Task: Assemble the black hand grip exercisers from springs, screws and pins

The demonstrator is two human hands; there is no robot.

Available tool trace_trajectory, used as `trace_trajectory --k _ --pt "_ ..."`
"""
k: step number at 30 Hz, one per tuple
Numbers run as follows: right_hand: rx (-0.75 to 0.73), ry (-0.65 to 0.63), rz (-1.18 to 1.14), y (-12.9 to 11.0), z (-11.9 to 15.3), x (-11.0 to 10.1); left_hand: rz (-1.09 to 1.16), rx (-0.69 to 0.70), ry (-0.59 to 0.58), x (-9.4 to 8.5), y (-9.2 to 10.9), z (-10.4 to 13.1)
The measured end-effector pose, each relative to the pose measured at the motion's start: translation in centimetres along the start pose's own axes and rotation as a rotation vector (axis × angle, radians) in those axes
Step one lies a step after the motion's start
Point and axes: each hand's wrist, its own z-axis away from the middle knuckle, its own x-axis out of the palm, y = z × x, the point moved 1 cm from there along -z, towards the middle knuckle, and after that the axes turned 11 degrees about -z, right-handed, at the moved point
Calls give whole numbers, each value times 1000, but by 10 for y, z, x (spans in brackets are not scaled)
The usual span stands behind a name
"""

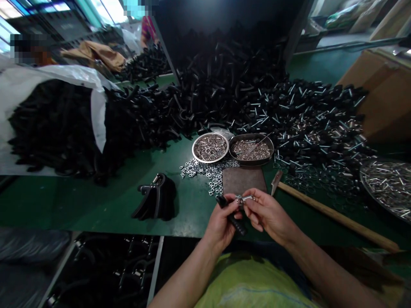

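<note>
My left hand (pixel 222 220) is wrapped round a black ribbed handle (pixel 236 224) near the front edge of the green table. Close against it, my right hand (pixel 267 213) pinches a small silver metal part (pixel 248 198), shaped like a spring or clamp, at the handle's upper end. The fingertips of both hands nearly meet there. Just beyond them lies a flat brown metal plate (pixel 244 179). A hammer (pixel 334 214) with a wooden handle rests to the right. Silver nuts (pixel 215 173) are scattered behind and left of the plate.
A round bowl (pixel 193 149) and an oval tin (pixel 272 155) hold small metal parts. Black parts (pixel 205 94) are heaped behind, with bolts (pixel 292 96) at right. Assembled black pieces (pixel 157 199) stand left. A cardboard box (pixel 382 94) and a large tray (pixel 364 179) are at right.
</note>
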Motion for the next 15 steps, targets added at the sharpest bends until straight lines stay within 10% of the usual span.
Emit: trace_trajectory --k 6,10,15 --pt "53 45 -113 -1 -4 0 -205 113 -33 -1 4 1" --pt "-153 114 241 -14 -8 -9 -614 260 75 -7 12 0" --pt "-270 141 680 -34 -4 -10 -351 -80 3 -5 2 -5"
